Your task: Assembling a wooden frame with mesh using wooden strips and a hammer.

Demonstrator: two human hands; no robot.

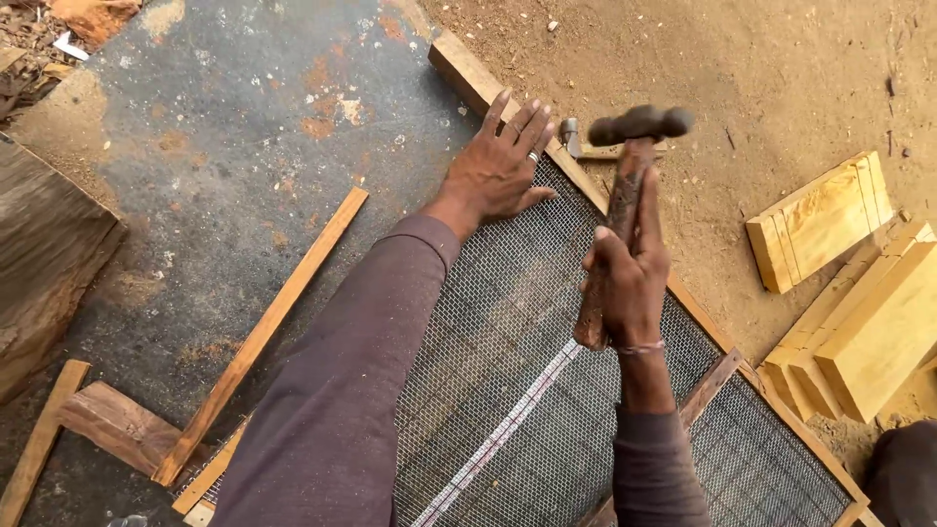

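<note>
Clearly a nailing step: the right hand is wrapped tight round the hammer, head raised above the wooden frame. Beyond the grip, the left hand lies flat and empty, pinning wire mesh to the rail. The next blow needs careful aim, clear of those fingers.

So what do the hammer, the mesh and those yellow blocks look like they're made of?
Hammer: dark, dull metal head on a worn, stained wooden handle. Mesh: thin grey woven wire, likely galvanised steel. Blocks: pale yellow, freshly sawn bare wood, with visible grain and clean edges.
</note>
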